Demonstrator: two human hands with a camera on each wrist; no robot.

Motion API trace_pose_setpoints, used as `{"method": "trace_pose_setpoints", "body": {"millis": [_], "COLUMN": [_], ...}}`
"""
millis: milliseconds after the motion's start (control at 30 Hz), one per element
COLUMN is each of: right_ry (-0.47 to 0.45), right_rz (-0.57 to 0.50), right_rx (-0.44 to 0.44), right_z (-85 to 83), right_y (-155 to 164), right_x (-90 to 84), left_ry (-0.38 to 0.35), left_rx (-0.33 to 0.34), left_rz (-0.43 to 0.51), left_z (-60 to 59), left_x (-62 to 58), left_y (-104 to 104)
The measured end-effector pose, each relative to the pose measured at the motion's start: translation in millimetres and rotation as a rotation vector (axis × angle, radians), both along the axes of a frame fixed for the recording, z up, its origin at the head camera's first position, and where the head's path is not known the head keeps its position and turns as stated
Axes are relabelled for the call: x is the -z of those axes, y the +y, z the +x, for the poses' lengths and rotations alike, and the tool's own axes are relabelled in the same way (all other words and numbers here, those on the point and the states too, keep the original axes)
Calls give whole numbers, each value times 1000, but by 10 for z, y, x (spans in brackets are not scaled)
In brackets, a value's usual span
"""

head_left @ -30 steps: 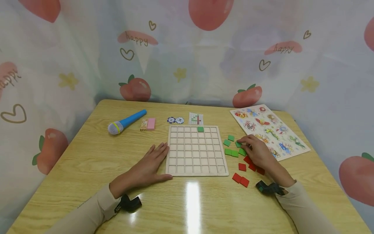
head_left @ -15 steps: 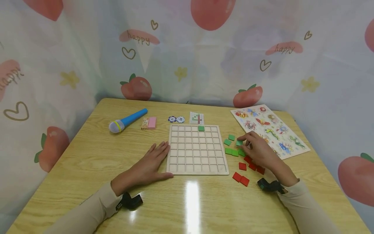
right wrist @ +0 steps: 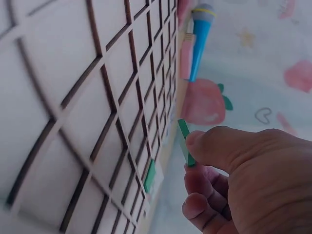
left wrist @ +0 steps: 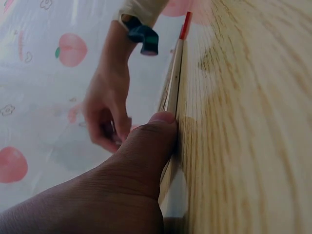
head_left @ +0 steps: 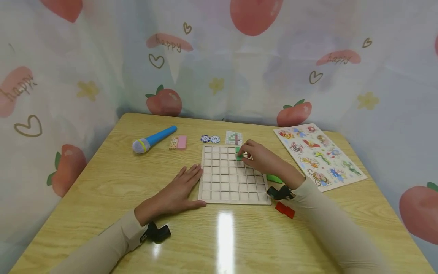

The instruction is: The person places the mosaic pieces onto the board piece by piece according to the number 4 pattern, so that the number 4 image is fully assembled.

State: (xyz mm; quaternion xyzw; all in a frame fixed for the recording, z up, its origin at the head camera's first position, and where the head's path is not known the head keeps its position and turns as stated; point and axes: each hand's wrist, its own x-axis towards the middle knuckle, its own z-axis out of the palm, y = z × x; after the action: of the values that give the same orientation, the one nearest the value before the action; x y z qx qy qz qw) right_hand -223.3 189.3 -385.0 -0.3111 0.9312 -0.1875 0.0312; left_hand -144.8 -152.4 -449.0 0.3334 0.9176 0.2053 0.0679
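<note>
A wooden grid board (head_left: 224, 186) lies mid-table, one green tile (right wrist: 150, 175) set in its far row. My right hand (head_left: 261, 158) is over the board's upper right part. Between its thumb and fingers it pinches another green tile (right wrist: 185, 142), seen edge-on and apart from the grid in the right wrist view. My left hand (head_left: 176, 194) rests flat on the table, its fingers and thumb against the board's left edge. In the left wrist view the left thumb (left wrist: 146, 141) touches that edge. Right of the board, red tiles (head_left: 285, 210) show; my right arm hides most other loose tiles.
Behind the board lie a small pattern card (head_left: 234, 137) and two poker chips (head_left: 210, 139). Back left are a blue toy microphone (head_left: 154, 139) and a pink box (head_left: 178, 142). A picture puzzle board (head_left: 321, 156) lies at the right.
My right hand has carried a green tile leftward from the loose pile to over the board's far rows. The left hand has stayed at the board's edge. The head view has shifted slightly.
</note>
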Motion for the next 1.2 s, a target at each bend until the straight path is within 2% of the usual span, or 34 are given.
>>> {"method": "trace_pose_setpoints", "body": {"millis": [133,300,533,800,900,967,1100,1200], "right_ry": [-62,-62,-55,-36,-14,16,98,158], "right_rz": [22,22,26,18,10,-28,-146,-211], "right_rx": [-8,-23,-26,-74,-61,-29,81,150], "right_z": [-129,-216,-243,-226,-150,-42,270,522], "right_y": [-154,-220,-203,-152,-64,50,387,678], "right_x": [42,78,113,137,94,27,-72,-14], "left_ry": [-3,5,5,-2,-10,-9,-8,-17], "left_rx": [4,12,26,25,21,15,-8,-21], "left_rz": [-5,-10,-4,-1,-4,-11,-17,-12], "left_z": [-7,-16,-16,-13,-12,-11,-7,0], "left_x": [-8,-8,-28,-30,-24,-21,-25,-32], "left_y": [33,70,91,112,118,113,78,45]}}
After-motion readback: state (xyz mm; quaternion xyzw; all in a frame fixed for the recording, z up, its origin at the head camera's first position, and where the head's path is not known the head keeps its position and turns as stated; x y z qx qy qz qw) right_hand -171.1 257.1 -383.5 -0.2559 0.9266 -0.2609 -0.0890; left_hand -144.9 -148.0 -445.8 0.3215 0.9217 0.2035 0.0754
